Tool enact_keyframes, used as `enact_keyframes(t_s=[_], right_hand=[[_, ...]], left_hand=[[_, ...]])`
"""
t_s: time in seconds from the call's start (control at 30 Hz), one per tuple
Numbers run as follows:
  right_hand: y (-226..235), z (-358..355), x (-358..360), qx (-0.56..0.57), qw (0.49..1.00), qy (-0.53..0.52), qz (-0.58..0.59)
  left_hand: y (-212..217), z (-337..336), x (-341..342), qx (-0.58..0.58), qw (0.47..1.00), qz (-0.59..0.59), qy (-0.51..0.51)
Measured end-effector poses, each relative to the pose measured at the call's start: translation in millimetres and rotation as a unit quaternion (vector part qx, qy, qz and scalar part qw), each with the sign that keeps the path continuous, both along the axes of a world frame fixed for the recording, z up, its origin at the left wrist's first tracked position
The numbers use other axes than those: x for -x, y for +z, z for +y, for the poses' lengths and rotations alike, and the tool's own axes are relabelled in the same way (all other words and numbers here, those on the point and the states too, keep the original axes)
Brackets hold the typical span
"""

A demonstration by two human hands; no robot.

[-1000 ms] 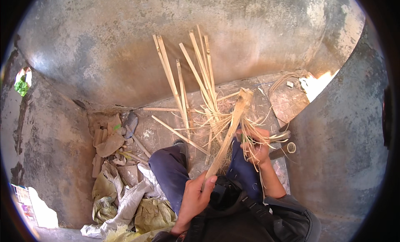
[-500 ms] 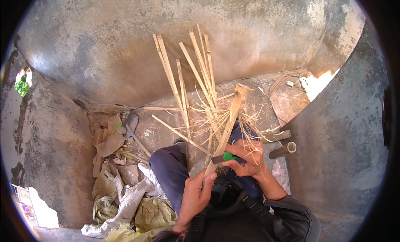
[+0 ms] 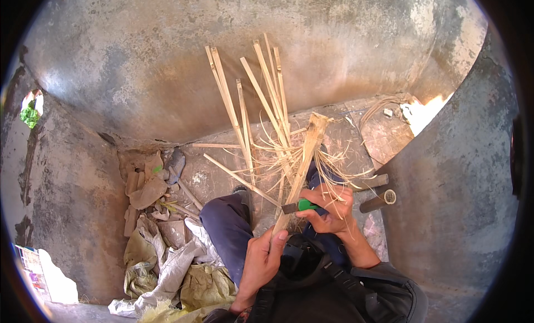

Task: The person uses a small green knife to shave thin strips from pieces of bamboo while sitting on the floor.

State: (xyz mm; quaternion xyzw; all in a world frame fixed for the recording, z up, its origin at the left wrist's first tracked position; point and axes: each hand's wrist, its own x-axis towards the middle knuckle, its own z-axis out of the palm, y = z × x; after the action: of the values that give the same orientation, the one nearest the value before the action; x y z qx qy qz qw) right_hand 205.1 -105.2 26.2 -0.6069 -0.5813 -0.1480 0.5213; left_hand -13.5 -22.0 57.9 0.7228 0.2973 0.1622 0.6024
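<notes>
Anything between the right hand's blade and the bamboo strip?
Nothing visible: the green-handled knife in the right hand has its blade across the bamboo strip, just above the left hand. Curled shavings hang farther up, some over the right hand, but none show between blade and strip.

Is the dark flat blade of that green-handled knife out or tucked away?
Out: the dark flat blade extends from the green handle in the right hand, across the long pale wooden strip.
</notes>
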Motion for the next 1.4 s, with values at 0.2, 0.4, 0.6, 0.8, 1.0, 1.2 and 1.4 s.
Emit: enact_keyframes(t_s=[0.2, 0.4, 0.6, 0.8, 1.0, 1.2, 1.4], right_hand=[[2.4, 2.1, 3.2, -0.012, 1.000, -0.012, -0.004], [6.1, 0.7, 5.0, -0.012, 0.999, -0.026, 0.039], [10.3, -10.9, -19.4, 0.093, 0.992, -0.016, 0.082], [-18.3, -5.9, -24.9, 0.032, 0.988, 0.005, 0.150], [-25.3, -19.0, -28.1, 0.134, 0.979, 0.014, 0.150], [-30.6, -47.0, -47.2, 0.165, 0.940, -0.070, 0.290], [-55.7, -62.0, -55.7, 0.019, 0.895, -0.109, 0.433]], left_hand=[[-4.1, 1.2, 2.3, 0.007, 1.000, -0.014, -0.003], [2.5, 0.6, 3.0, 0.007, 1.000, -0.001, -0.004], [-12.6, -2.9, 21.1, 0.051, 0.999, -0.008, 0.010], [-8.5, 5.7, 10.1, 0.002, 1.000, -0.017, -0.006], [-5.1, 22.7, 1.1, -0.033, 0.999, -0.002, 0.000], [-4.1, 28.5, -12.1, -0.009, 0.999, -0.034, -0.008], [-2.4, 36.1, -24.8, -0.044, 0.997, -0.029, -0.052]])
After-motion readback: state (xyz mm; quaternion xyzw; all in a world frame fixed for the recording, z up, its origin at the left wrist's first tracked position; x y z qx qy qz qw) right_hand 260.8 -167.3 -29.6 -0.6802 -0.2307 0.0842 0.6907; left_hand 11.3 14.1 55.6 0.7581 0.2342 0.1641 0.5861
